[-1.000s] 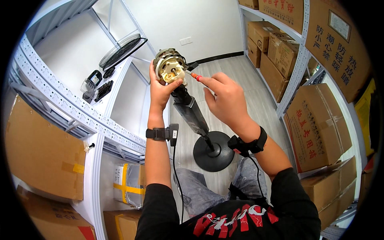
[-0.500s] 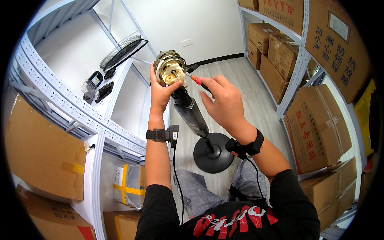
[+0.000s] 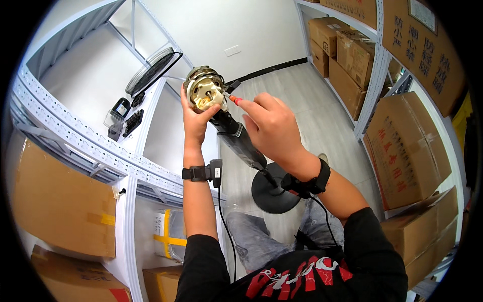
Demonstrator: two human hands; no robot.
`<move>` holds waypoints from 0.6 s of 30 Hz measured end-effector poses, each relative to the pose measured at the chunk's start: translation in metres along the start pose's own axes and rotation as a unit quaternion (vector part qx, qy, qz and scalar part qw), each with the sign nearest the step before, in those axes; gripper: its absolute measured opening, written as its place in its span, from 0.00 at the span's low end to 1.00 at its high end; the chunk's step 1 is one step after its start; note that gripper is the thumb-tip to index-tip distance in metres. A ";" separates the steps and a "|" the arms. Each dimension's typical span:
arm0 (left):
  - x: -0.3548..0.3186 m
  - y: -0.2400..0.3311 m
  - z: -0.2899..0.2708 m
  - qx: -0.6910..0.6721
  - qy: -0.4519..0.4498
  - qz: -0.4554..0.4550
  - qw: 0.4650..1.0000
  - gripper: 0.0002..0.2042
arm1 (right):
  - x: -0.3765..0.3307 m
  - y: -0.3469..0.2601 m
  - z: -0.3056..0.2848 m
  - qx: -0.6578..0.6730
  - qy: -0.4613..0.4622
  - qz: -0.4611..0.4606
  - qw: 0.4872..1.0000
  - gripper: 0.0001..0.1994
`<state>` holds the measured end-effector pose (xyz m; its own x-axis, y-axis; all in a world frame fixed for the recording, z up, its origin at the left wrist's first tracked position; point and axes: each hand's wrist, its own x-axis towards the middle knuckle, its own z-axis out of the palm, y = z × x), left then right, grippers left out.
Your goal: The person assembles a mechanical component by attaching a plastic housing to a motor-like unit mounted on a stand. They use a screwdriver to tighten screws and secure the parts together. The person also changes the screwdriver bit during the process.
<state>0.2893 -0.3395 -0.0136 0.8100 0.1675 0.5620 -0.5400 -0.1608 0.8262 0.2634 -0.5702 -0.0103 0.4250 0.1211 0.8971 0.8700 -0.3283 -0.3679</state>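
Observation:
A pedestal fan stands before me with its motor head uncovered, showing a cream plastic gear housing and metal rings. My left hand is wrapped round the motor head from the left, thumb on the cream housing. In my right hand is a screwdriver with a red-and-black handle. Its tip points at the right side of the housing; whether it sits in a screw is too small to tell. Below, the dark fan column slants down to a round black base on the floor.
On the left shelf lie a black fan grille, a clear plastic container and a black ridged tray. Cardboard boxes fill the right rack. More boxes stand at lower left. Cables run from both wrist straps.
The motor head, both hands and the screwdriver appear slightly farther left and lower, while the base appears farther right. The view has shifted a little. Both grips stay the same.

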 end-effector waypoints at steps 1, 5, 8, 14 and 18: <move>-0.001 -0.001 -0.002 0.003 0.002 -0.002 1.000 0.55 | 0.001 -0.004 -0.003 0.018 -0.008 0.012 1.000 0.06; 0.002 0.001 0.002 -0.004 -0.009 -0.002 1.000 0.55 | -0.001 -0.010 -0.006 0.074 -0.031 0.120 0.990 0.09; 0.000 -0.001 0.001 0.000 -0.006 0.001 1.000 0.54 | -0.003 -0.002 0.000 0.067 0.005 0.058 0.996 0.10; 0.001 0.000 0.003 -0.012 -0.005 0.002 1.000 0.54 | 0.004 0.011 0.005 0.110 0.046 -0.023 0.993 0.10; 0.000 0.000 0.002 -0.014 0.002 0.002 1.000 0.54 | 0.010 -0.016 -0.013 0.027 -0.111 0.163 0.980 0.07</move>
<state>0.2894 -0.3417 -0.0137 0.8070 0.1703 0.5655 -0.5496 -0.1338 0.8246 0.2509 -0.5760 0.0077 0.7212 0.2213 0.6565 0.6885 -0.3336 -0.6439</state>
